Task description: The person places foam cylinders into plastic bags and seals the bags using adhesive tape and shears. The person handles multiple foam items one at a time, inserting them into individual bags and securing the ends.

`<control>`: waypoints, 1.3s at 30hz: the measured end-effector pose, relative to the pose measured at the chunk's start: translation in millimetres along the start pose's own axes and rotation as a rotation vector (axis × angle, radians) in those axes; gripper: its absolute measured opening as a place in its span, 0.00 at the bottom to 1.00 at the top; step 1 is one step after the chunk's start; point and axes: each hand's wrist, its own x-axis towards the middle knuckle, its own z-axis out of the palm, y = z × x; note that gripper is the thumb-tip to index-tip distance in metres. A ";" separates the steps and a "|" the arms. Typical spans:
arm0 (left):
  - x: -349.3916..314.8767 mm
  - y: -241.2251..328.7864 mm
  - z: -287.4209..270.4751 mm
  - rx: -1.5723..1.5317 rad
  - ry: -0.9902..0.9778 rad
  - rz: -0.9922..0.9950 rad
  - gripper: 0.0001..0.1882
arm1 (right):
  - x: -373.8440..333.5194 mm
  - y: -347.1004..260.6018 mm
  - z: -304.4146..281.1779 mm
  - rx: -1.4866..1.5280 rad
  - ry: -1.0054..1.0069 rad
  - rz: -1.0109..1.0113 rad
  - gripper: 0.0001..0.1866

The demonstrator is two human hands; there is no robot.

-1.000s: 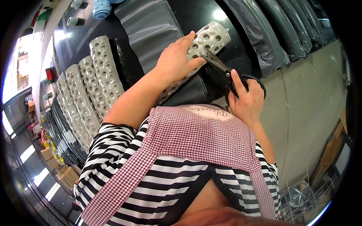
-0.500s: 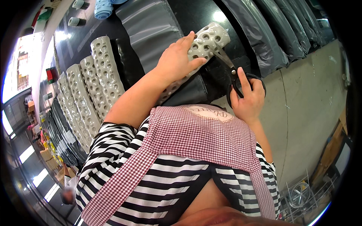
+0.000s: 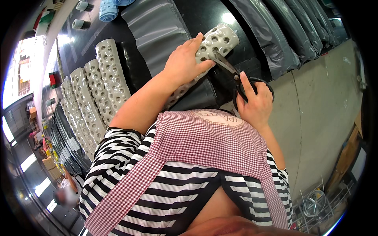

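Observation:
A grey rolled mat (image 3: 221,44) with round holes, in shiny clear film, slants across the dark table. Over its middle lies my left hand (image 3: 186,59), thumb on one side and fingers on the other, gripping it. Black-handled scissors (image 3: 236,77) are in my right hand (image 3: 257,103), fingers through the loops. Their blades point at the mat's surface, close to my left thumb, and the tips rest on or just over the film. Part of the roll is hidden beneath my left hand and forearm.
Several similar grey rolls (image 3: 111,70) lie side by side at the left. Flat grey plastic bags (image 3: 271,43) line the far right, and another grey sheet (image 3: 155,29) lies beyond my left hand. Blue rolls (image 3: 108,11) sit at the far edge. Another person (image 3: 67,192) is at the lower left.
The scissors have shifted left and slightly nearer along the roll, toward my left thumb. My left hand stays in place on the roll.

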 end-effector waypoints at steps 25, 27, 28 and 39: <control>9.5 6.0 -5.4 0.266 0.225 0.489 0.04 | -3.0 4.7 44.3 0.150 -0.047 0.418 0.43; 9.6 7.6 -3.6 0.351 0.206 0.497 0.04 | -16.3 -2.3 32.4 0.188 -0.106 0.442 0.43; 10.1 7.5 -2.6 0.355 0.212 0.501 0.04 | -22.0 -5.2 27.5 0.223 -0.135 0.464 0.44; 18.7 -5.1 -13.6 -0.128 0.097 0.301 0.06 | 6.3 21.6 33.3 0.094 -0.133 0.346 0.39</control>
